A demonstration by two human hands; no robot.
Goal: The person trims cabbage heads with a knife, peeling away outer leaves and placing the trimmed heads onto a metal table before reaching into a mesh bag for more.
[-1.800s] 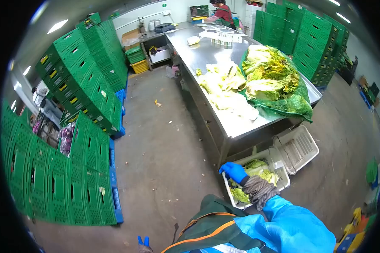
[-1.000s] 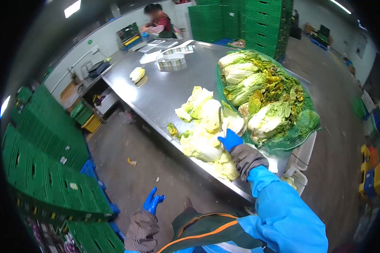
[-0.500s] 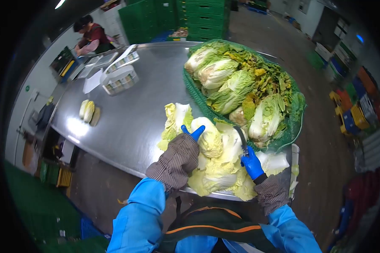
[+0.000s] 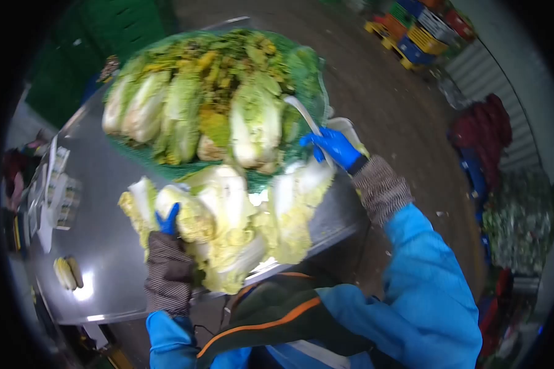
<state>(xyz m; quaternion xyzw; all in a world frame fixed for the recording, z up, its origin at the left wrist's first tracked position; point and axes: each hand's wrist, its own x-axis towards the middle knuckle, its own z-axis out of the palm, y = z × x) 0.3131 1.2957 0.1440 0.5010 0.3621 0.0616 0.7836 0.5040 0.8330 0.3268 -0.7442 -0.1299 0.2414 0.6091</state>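
Head view: blue-gloved left hand (image 4: 167, 220) rests on pale trimmed cabbage head (image 4: 197, 216) on steel tabletop (image 4: 98, 246), likely steadying it; its grip is hidden. Right hand (image 4: 333, 147) is clenched around curved knife (image 4: 303, 115), blade lifted clear, beside green mesh sack of cabbages (image 4: 191, 92).

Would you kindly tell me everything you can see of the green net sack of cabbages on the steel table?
The green net sack is a soft mesh, opened and spread under a heap of pale green cabbages with yellowed, wilted outer leaves. It lies on the far part of the steel table, reaching its right edge. Its near rim touches the pile of trimmed pale cabbages. The right hand in a blue glove, closed on a pale curved blade, is at its right side.
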